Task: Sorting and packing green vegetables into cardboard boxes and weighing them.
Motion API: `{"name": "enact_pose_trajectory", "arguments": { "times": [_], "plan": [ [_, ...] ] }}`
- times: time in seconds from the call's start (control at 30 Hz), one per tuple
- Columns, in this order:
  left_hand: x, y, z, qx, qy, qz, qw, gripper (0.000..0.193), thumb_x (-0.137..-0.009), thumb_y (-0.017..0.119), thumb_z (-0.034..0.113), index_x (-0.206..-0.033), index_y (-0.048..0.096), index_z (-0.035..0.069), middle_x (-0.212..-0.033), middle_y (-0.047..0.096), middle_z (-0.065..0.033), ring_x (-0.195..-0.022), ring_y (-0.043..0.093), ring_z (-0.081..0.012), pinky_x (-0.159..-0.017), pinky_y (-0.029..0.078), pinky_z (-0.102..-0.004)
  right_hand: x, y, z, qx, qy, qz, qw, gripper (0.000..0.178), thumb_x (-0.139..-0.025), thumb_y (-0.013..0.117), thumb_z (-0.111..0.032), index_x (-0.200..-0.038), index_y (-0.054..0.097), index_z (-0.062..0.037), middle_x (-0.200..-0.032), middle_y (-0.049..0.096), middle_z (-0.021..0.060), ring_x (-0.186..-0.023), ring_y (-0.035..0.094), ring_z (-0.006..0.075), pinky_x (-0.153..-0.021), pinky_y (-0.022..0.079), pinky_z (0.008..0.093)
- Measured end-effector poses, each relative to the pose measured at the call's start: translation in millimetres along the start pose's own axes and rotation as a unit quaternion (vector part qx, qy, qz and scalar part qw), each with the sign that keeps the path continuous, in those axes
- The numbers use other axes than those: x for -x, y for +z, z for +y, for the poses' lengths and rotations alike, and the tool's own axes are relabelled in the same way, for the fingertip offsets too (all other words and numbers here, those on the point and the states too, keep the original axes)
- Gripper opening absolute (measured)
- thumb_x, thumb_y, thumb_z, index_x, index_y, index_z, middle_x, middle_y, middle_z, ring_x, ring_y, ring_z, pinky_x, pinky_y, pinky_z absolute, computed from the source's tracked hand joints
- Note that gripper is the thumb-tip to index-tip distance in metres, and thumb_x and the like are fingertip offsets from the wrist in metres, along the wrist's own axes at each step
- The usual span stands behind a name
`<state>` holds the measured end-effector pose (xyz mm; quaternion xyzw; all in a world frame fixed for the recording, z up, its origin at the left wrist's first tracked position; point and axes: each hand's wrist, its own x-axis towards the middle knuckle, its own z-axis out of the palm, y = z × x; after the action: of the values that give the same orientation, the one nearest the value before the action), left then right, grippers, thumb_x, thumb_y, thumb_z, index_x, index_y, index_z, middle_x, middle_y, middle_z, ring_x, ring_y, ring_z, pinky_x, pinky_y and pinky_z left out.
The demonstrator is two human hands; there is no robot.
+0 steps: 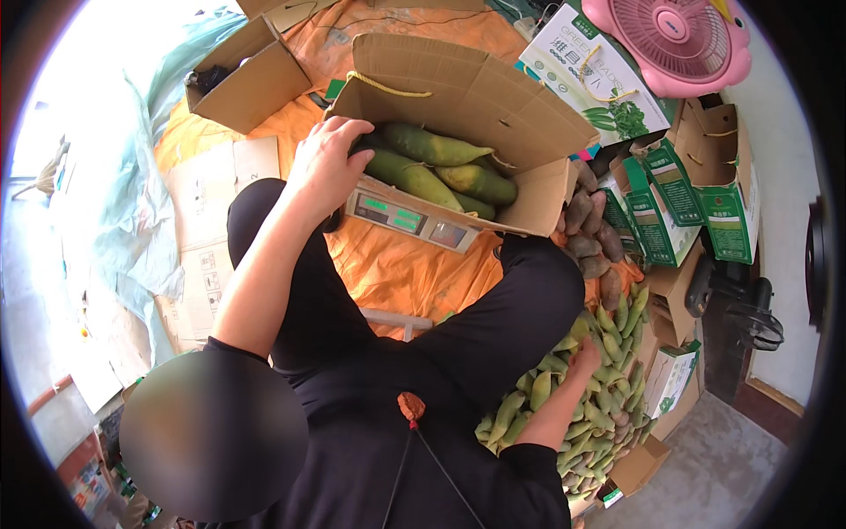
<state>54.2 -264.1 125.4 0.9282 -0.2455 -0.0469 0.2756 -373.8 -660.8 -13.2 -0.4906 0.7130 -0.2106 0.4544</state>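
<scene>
An open cardboard box (467,75) with tall flaps sits in front of me, holding several large green radishes (436,145). Beneath its near side shows a digital scale (410,219) with lit green displays. My left hand (330,159) grips the box's left edge, its thumb beside the radishes and its fingertips partly hidden. To my right, my right hand (583,360) reaches down into a big pile of green radishes (608,397). Its fingers are closed at the end of one radish (579,331), though partly hidden.
Reddish-brown tubers (582,212) lie right of the box. Green and white cartons (670,198) and a pink fan (674,40) stand beyond. Another cardboard box (251,79) is at the back left. Orange sheeting (397,282) covers the floor, with flattened cardboard (207,198) at left.
</scene>
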Motion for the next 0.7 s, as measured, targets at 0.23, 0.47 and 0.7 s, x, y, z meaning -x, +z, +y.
{"name": "enact_pose_trajectory", "arguments": {
  "times": [0.23, 0.47, 0.7],
  "plan": [
    [-4, -4, 6, 0.073, -0.005, 0.036, 0.997, 0.032, -0.082, 0.066, 0.013, -0.113, 0.061, 0.008, -0.113, 0.060, -0.0122, -0.110, 0.054, -0.0322, -0.095, 0.043, -0.0403, -24, -11, 9, 0.159, -0.109, 0.013, 0.981, 0.018, -0.091, 0.059, -0.018, -0.091, 0.062, -0.0008, -0.070, 0.052, 0.0025, -0.052, 0.042, 0.0097, -0.046, 0.032, 0.0269],
    [-16, -40, -21, 0.016, -0.006, 0.041, 0.999, 0.032, -0.083, 0.065, 0.018, -0.112, 0.061, 0.007, -0.111, 0.062, -0.0129, -0.108, 0.057, -0.0301, -0.092, 0.045, -0.0390, 55, 77, -148, 0.146, -0.226, -0.204, 0.941, 0.027, -0.092, 0.060, -0.027, -0.085, 0.063, -0.0011, -0.064, 0.055, 0.0017, -0.051, 0.045, 0.0080, -0.046, 0.035, 0.0259],
    [-62, -38, -41, -0.153, -0.173, -0.188, 0.955, 0.052, -0.081, 0.065, 0.051, -0.107, 0.066, 0.007, -0.111, 0.065, -0.0173, -0.105, 0.062, -0.0328, -0.088, 0.046, -0.0502, 136, 181, -233, 0.448, -0.402, -0.273, 0.750, 0.050, -0.083, 0.064, -0.049, -0.080, 0.065, 0.0008, -0.071, 0.064, 0.0151, -0.070, 0.063, 0.0285, -0.067, 0.047, 0.0407]
  ]
}}
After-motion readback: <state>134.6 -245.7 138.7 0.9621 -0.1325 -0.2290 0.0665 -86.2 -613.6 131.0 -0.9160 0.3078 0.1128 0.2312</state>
